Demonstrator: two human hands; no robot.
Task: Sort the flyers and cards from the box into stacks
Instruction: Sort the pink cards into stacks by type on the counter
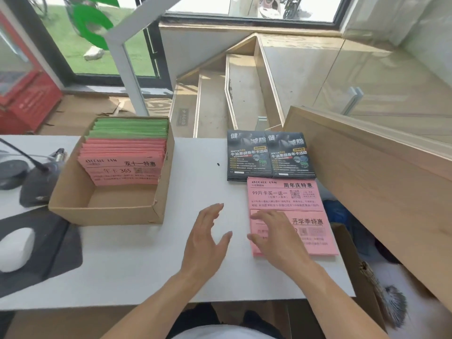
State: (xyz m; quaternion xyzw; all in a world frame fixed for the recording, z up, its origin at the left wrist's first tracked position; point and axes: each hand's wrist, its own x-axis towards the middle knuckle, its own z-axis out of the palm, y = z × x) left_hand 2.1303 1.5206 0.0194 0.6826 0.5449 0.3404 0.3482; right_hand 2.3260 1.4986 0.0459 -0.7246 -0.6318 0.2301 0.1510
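Resting flat on the near pink flyer stack [315, 238], the right hand [276, 237] keeps its fingers spread and straight, pinching nothing. Beside it the left hand [208, 237] hovers open above the white table [146, 265], empty. Another pink stack [283, 193] and two black card stacks [270, 155] lie beyond; the cardboard box [110, 206] of pink and green flyers [124, 155] sits left

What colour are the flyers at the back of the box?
Green flyers, standing behind the pink ones; head view.
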